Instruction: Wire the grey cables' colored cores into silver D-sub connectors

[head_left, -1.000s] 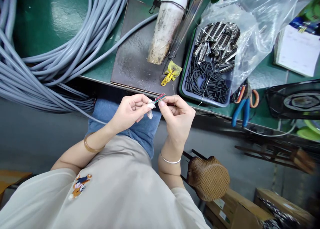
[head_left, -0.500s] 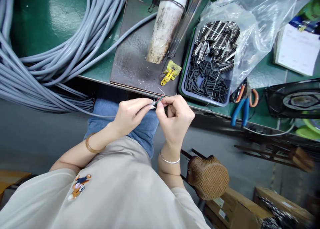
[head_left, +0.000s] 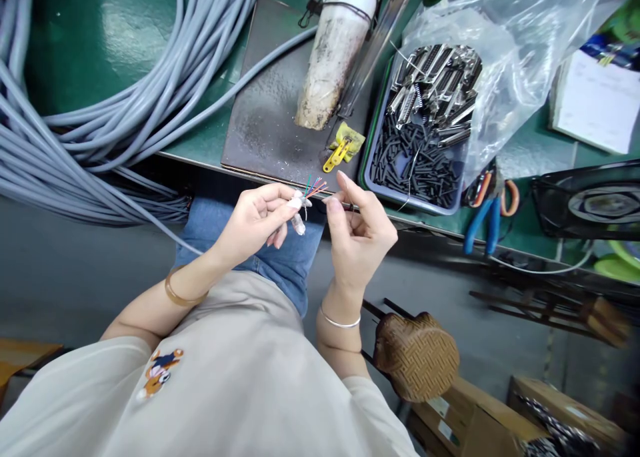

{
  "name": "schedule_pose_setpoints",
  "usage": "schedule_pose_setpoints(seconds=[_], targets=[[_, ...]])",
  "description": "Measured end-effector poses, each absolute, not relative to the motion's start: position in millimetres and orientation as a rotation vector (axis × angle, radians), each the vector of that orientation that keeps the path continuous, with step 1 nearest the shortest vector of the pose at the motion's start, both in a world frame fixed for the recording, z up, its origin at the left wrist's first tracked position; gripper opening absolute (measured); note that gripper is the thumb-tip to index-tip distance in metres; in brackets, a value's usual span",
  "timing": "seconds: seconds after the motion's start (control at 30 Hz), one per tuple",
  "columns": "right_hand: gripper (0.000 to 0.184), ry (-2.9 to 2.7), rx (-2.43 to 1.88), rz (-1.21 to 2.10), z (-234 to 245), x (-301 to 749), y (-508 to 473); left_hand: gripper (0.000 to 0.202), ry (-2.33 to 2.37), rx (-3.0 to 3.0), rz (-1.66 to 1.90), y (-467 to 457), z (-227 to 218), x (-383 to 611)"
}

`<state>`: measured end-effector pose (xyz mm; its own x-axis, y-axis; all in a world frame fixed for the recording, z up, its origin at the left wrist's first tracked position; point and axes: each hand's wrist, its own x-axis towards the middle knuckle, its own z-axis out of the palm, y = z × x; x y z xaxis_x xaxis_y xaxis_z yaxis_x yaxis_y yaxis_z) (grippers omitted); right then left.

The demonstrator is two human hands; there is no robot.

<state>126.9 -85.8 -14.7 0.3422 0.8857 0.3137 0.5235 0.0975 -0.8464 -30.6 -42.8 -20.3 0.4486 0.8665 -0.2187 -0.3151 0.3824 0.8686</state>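
My left hand pinches the stripped end of a grey cable, just below the bench edge. Thin coloured wires fan out from that end toward the right. My right hand is beside them, thumb and forefinger stretched toward the wire tips, the other fingers curled around a small dark piece I cannot name. Both hands hover above my lap in blue jeans.
A thick bundle of grey cables covers the bench's left. A dark metal plate holds a white cylinder and a yellow clip. A blue tray holds black sleeves and metal connectors under a plastic bag; blue-handled pliers lie right.
The right hand has let go of the wire ends and drawn slightly right. The coloured wires now splay apart instead of being pinched together.
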Motion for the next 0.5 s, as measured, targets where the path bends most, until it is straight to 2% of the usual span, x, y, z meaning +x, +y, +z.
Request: schedule_pose_setpoints(seconds=[0.27, 0.4, 0.5], targets=[[0.023, -1.322, -1.496, 0.474, -11.4, 124.3, -87.5, 0.044, 0.783, 0.895, 0.871, -42.2, -18.7, -27.9], [0.008, -1.129, -1.439, 0.675, -11.2, 125.4, -86.1, 0.036, 0.778, 0.896, 0.895, -43.2, -19.8, -27.3], [0.010, -1.043, -1.374, 0.900, -12.7, 128.8, -82.3, 0.030, 0.745, 0.914, 0.916, -44.6, -19.6, -27.0]])
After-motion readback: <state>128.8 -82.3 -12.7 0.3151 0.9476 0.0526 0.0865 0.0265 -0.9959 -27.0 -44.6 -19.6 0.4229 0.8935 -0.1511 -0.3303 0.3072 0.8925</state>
